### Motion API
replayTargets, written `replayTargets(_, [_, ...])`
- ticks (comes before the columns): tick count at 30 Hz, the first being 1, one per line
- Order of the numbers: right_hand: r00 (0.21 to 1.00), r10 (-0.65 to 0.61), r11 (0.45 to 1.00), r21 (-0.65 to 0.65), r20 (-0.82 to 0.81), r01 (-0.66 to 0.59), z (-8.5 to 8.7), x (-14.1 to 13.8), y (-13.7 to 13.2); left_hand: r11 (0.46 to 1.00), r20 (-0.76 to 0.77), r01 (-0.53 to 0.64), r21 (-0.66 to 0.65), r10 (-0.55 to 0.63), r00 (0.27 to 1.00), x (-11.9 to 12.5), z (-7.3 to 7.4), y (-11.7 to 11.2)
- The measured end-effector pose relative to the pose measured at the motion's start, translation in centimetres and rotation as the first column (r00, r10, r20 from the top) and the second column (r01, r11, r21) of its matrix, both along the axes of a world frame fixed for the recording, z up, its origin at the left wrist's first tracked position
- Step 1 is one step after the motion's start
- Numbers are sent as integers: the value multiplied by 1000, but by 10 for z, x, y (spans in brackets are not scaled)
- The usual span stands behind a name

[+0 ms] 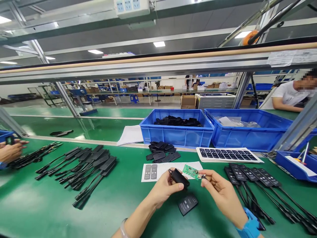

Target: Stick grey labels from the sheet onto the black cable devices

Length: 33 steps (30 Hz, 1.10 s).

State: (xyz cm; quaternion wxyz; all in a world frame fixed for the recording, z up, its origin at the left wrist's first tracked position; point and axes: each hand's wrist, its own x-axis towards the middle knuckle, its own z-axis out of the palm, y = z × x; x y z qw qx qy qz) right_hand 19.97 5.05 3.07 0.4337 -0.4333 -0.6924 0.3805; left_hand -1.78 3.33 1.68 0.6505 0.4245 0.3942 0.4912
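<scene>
My left hand [164, 188] is closed around a small black plastic housing [179, 178], held just above the green table. My right hand [219, 188] pinches a small green circuit board [190, 171] by its right end, its other end close to the housing. A black cover piece [187, 204] lies flat on the table just below both hands. A white label sheet [158, 171] lies behind the hands.
Finished black units with cables lie in a row at right [252, 180] and in a heap at left [91, 167]. Loose black shells [162, 151], a sheet of labels [228, 154] and two blue bins [177, 132] stand behind. Another person's hands [11, 150] work at far left.
</scene>
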Motion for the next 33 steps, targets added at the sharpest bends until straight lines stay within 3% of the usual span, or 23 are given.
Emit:
replayTargets(4, [991, 85, 995, 46, 108, -90, -14, -13, -11, 998, 133, -54, 25, 51, 990, 12, -10, -3])
replayTargets(11, [990, 97, 991, 86, 104, -106, -18, -19, -14, 998, 245, -61, 15, 56, 968, 20, -5, -8])
replayTargets(20, [965, 97, 939, 298, 245, -170, -27, -19, -11, 999, 287, -52, -8, 52, 957, 20, -5, -11])
replayTargets(23, [961, 91, 923, 339, 262, -180, -29, -22, -13, 994, 288, -100, -44, 109, 952, 24, -8, -12])
replayTargets(26, [971, 83, 957, 254, 226, -141, -30, -26, -13, 977, 251, -205, -67, 215, 944, 29, -11, -11])
replayTargets(29, [983, 77, 997, 17, 168, -81, -32, -29, -12, 961, 188, -266, -71, 275, 943, 32, -14, -9])
replayTargets(33, [972, 155, 972, -200, 174, -120, -33, -30, -10, 957, 119, -291, -5, 290, 950, 33, -13, -10])
